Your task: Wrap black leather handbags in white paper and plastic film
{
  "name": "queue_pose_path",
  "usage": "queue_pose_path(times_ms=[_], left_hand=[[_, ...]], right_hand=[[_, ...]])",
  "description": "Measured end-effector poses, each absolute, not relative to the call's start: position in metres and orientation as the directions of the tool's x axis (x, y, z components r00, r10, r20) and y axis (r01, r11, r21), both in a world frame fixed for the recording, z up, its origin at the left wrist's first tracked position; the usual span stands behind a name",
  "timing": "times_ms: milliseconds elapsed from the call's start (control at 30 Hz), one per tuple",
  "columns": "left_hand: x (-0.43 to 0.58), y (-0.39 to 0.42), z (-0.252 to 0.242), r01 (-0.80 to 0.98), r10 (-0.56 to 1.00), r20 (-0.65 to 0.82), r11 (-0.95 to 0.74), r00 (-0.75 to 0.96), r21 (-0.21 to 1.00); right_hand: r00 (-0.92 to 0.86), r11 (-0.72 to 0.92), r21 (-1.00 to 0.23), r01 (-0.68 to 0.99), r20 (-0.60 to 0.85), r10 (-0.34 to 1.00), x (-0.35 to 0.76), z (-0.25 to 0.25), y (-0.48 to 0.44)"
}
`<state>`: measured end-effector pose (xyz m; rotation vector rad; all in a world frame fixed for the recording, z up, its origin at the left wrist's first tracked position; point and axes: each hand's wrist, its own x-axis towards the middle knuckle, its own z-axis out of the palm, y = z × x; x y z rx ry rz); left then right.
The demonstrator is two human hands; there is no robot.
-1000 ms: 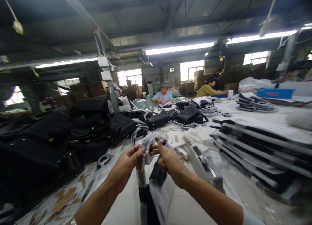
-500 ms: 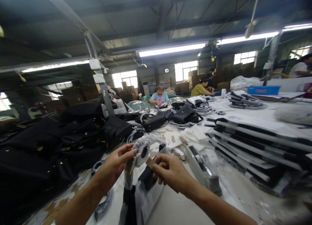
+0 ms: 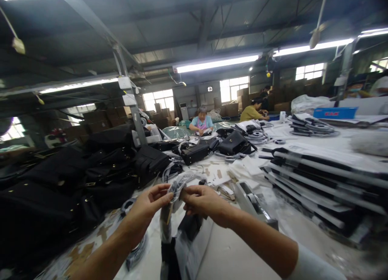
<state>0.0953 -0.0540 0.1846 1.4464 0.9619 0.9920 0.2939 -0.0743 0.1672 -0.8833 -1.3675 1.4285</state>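
My left hand (image 3: 151, 203) is closed in a pinch on the plastic-wrapped bag strap (image 3: 189, 179), which loops up in front of me. Close beside it, my right hand (image 3: 209, 203) pinches a small piece of brown cardboard (image 3: 182, 194) against the loop, its fingers partly hiding the card. Another brown card edge (image 3: 168, 215) shows below my left fingertips. Under both hands stands a black bag (image 3: 168, 255), partly covered in white wrapping (image 3: 188, 247).
A grey tape dispenser (image 3: 254, 203) stands right of my hands. Wrapped black bags (image 3: 321, 187) are stacked at the right, and black bags (image 3: 112, 170) are heaped at the left. Cardboard scraps (image 3: 221, 175) lie ahead. Two co-workers (image 3: 201, 122) sit across the table.
My right hand has brought the brown cardboard up and left against the wrapped strap. Both hands are now closer together, and the view has shifted slightly.
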Motion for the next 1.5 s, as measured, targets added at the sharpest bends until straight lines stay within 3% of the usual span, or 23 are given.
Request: queue_pose_path(times_ms=[100,200,300,533,767,867,967,1067,1167,1333,1500], left_hand=[[0.093,-0.052,0.183,0.015,0.950,0.074,-0.082,0.304,0.996],[0.095,-0.055,0.183,0.010,0.947,0.085,-0.093,0.310,0.996],[0.100,-0.060,0.185,0.022,0.951,0.103,-0.115,0.292,0.993],[0.104,-0.064,0.185,0.007,0.946,0.147,-0.155,0.288,0.988],[0.101,-0.067,0.183,0.018,0.933,0.159,-0.174,0.322,0.985],[0.102,-0.068,0.184,0.024,0.932,0.166,-0.183,0.322,0.983],[0.105,-0.070,0.185,0.040,0.923,0.193,-0.219,0.334,0.975],[0.109,-0.073,0.184,0.086,0.910,0.249,-0.292,0.332,0.952],[0.112,-0.077,0.180,0.108,0.896,0.300,-0.352,0.328,0.930],[0.118,-0.078,0.167,0.037,0.924,0.306,-0.322,0.229,0.946],[0.123,-0.071,0.157,-0.194,0.977,0.193,-0.173,0.089,0.966]], right_hand=[[-0.292,0.066,-0.993,-0.099,0.092,0.952,0.299,0.161,-0.076],[-0.167,0.123,-0.992,0.000,0.122,0.978,0.299,0.157,-0.074],[-0.078,0.177,-0.984,-0.001,0.176,0.981,0.292,0.156,-0.070],[-0.058,0.069,-0.954,-0.293,0.090,0.994,0.270,0.161,-0.071],[-0.315,-0.167,-0.853,-0.494,-0.004,0.949,0.281,0.164,-0.078],[-0.307,-0.225,-0.808,-0.545,-0.057,0.950,0.289,0.168,-0.082],[-0.235,-0.182,-0.851,-0.493,-0.072,0.969,0.289,0.173,-0.088],[-0.184,-0.085,-0.924,-0.372,-0.016,0.983,0.283,0.176,-0.095],[-0.147,-0.018,-0.935,-0.355,0.036,0.989,0.276,0.175,-0.100],[-0.113,-0.024,-0.914,-0.404,0.024,0.993,0.273,0.168,-0.101],[-0.126,-0.040,-0.897,-0.439,0.017,0.992,0.274,0.161,-0.099]])
